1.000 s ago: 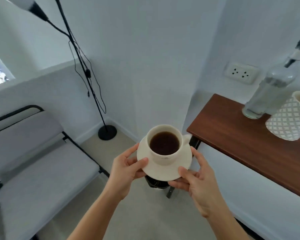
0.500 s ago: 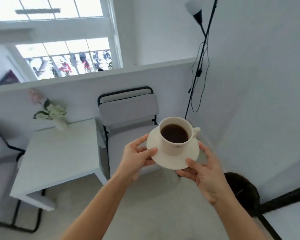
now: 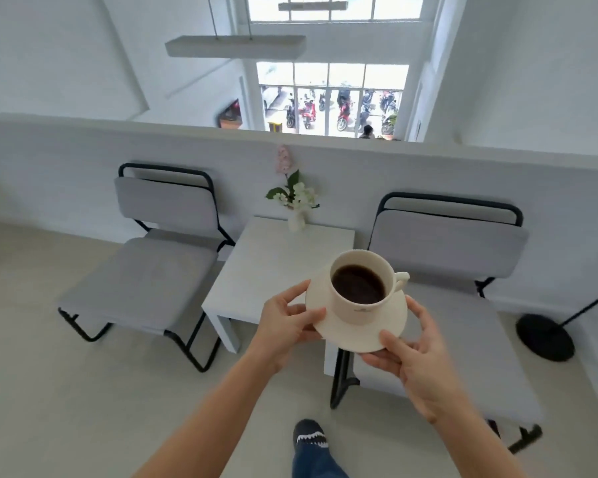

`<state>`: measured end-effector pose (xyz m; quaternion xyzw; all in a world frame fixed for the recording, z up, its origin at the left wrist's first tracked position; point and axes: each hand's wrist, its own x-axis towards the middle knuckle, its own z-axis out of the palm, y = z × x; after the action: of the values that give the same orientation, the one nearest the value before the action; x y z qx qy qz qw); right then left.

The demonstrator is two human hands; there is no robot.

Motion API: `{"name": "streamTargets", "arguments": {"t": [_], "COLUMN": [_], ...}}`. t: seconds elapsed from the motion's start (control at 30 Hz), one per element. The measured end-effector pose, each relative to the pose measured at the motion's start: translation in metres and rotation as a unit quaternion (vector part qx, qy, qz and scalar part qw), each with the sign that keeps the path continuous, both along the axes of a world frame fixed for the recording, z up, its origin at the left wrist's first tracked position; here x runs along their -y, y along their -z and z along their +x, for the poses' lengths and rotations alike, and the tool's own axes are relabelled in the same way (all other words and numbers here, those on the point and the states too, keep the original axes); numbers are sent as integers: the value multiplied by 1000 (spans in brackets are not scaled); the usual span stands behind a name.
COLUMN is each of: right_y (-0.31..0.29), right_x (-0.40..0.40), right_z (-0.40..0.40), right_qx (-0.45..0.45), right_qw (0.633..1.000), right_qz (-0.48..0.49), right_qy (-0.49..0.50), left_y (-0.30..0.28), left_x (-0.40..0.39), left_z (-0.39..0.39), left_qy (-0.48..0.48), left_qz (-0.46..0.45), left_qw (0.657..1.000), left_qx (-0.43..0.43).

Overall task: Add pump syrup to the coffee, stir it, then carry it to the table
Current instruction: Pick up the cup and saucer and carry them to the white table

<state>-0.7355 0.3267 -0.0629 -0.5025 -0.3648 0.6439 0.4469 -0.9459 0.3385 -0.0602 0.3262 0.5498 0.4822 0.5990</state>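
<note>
Seemingly near the end of the job, a person carries a cream ceramic cup [image 3: 361, 288] of dark coffee on a matching round saucer [image 3: 356, 334], held in the air in front of their body. The left hand [image 3: 285, 327] grips the saucer's left edge, thumb on top and fingers curled beneath. The right hand [image 3: 413, 353] pinches the near right edge the same way. The cup stands upright, handle pointing right, with the coffee well below the rim.

Ahead stands a small square white table [image 3: 273, 267] between two grey cushioned chairs with black metal frames, one to the left [image 3: 152, 267] and one to the right [image 3: 442, 270]. A small white vase of white flowers [image 3: 296, 205] sits at the table's far edge.

Judging by this, only setting the cup down remains. No syrup bottle or stirrer is in view, and whether the coffee holds syrup cannot be told. The saucer hides part of the table's near right corner. A small mark on the cup is too blurred to read.
</note>
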Motion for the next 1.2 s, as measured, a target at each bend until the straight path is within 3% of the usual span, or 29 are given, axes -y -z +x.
{"name": "streamTargets", "arguments": {"t": [0.3,0.5,0.9,1.2], "right_y": [43,78,206,341], "right_x": [-130,-192,-280,-322], "right_z": [-130,-199,-302,-319], "right_qx": [-6,15,40,114], "right_qw": [996,996,989,974], "right_qz": [-18,-53,-126,-180], "right_qy": [-82,-65,68,75], "left_y": [36,72,221,352], "left_x": [-106,-171,-306,-363], "left_z": [-129,-194,-287,-301], "left_qy": [-55,-51,36,81], "left_qz": [-32,-57,-94,-110], "left_qw": [998,997,994,983], "left_qx": [-15,-6,-54,-122]}}
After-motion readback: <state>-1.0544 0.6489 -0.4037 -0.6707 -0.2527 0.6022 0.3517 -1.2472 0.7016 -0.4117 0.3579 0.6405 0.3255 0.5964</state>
